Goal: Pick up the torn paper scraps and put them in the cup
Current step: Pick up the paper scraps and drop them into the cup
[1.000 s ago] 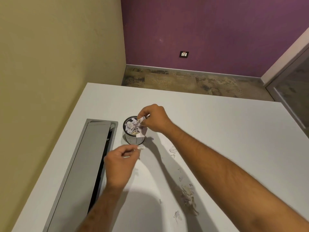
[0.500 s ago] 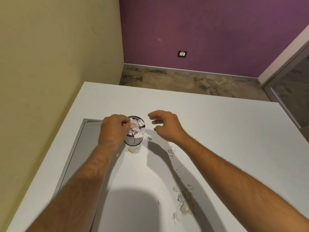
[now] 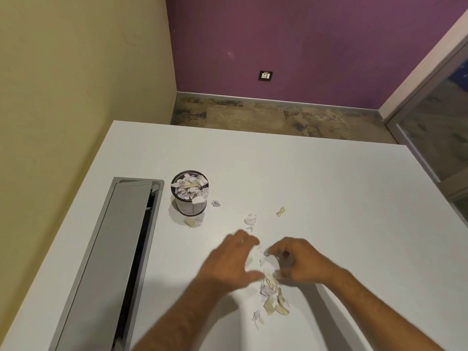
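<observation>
Both hands close on a pile of scraps lying well short of an already heaped cup

On the white surface, the left hand spreads released beside the pile while the right hand curls over its top, blurred, so whether it grips paper cannot be told; the cup stands well apart at upper left beside a grey hatch, with loose scraps at its base, beside it and further right. The risk from here is overflow: the cup looks brimful, so a fresh handful may slide off the heap onto the surface, and thin bits could slip from a hasty pinch on the way over
</observation>
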